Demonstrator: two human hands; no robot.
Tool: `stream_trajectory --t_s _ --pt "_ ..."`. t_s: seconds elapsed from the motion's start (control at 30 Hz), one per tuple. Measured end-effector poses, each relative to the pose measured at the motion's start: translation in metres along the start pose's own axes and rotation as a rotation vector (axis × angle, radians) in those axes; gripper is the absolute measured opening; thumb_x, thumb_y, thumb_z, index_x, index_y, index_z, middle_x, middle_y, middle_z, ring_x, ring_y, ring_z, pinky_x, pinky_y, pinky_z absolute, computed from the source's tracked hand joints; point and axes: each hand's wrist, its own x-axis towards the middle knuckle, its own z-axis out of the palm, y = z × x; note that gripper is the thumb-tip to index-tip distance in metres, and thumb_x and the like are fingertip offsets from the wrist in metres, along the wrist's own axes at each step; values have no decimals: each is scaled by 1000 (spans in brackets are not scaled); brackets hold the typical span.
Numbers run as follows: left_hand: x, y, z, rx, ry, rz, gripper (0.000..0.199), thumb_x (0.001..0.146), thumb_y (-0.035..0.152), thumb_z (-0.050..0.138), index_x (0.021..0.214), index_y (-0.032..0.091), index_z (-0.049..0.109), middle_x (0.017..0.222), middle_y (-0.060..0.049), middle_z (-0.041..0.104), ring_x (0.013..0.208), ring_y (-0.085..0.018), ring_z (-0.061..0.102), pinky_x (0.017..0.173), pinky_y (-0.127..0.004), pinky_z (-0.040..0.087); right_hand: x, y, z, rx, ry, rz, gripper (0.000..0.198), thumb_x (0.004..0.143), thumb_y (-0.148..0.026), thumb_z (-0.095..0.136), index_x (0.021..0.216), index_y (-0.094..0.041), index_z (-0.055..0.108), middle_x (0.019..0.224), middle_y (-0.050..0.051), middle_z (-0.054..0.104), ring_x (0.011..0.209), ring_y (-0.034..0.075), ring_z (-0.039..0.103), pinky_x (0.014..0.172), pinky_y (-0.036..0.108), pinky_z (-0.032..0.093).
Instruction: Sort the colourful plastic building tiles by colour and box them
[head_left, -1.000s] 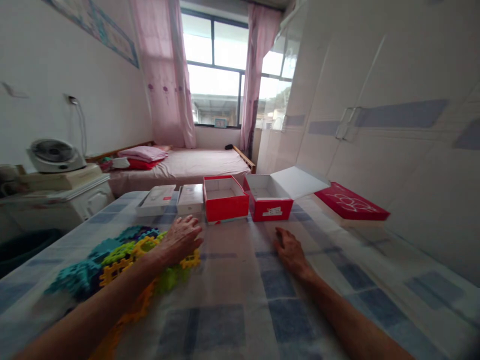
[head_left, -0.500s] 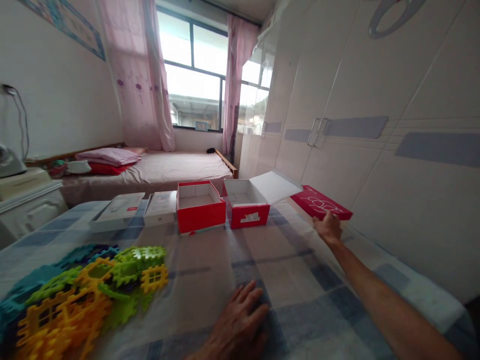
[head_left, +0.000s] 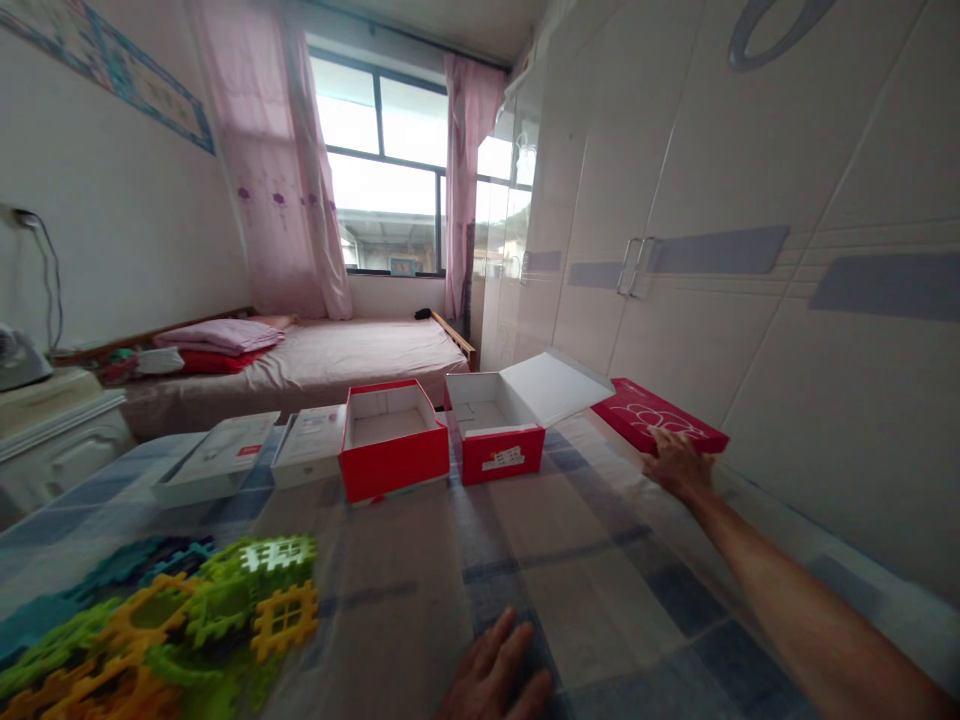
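Note:
At the right, a flat dark red box [head_left: 652,412] with white curved lines on its lid lies by the wardrobe. My right hand [head_left: 681,466] rests on its near edge, fingers spread over the lid and not wrapped round it. My left hand [head_left: 499,672] lies on the checked sheet [head_left: 570,590] at the bottom middle, fingers apart and holding nothing; part of it is cut off by the frame. Nearest to that hand, on the left, is a pile of plastic building pieces, among them a yellow window-shaped piece [head_left: 285,620].
A red box with a raised white lid [head_left: 502,455] stands beside an open red box [head_left: 394,462]. Further left are a small white box [head_left: 304,465] and a shallow white box [head_left: 202,485]. A wardrobe [head_left: 675,330] borders the right; another bed [head_left: 360,345] lies beyond.
My right hand's fingers have spread flatter over the dark red box, and hand and box appear slightly farther right. The camera view has shifted; my left hand sits lower in the picture.

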Motion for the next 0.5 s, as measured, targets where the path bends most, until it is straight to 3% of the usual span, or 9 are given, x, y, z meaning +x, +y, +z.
stream_trajectory --t_s 0.17,0.3,0.4,0.5 --pt "0 -1 -1 -2 -3 -8 32 86 34 53 118 36 55 125 -5 59 112 -23 57 85 -30 55 -14 -2 -2 -46 23 -72 43 87 -24 32 126 -13 48 129 17 50 118 30 42 92 58 33" --pt "1 3 -6 -19 -7 -6 33 87 33 52 120 34 54 127 -7 57 115 -24 55 88 -32 54 -24 -3 0 -10 59 -83 44 86 -26 34 127 -13 47 129 17 49 118 30 43 94 56 32" --pt "-2 1 -4 -8 -18 4 35 86 31 53 121 35 53 129 -6 56 116 -25 55 87 -32 55 -18 4 0 187 175 176 57 83 -40 38 131 -9 42 130 21 45 117 36 44 90 56 36" --pt "-5 -4 6 -5 -21 -30 43 86 30 54 127 38 48 128 -4 57 113 -24 58 84 -30 57 -2 21 -1 359 235 392 68 81 -50 36 127 0 45 111 29 55 101 39 54 75 53 46"
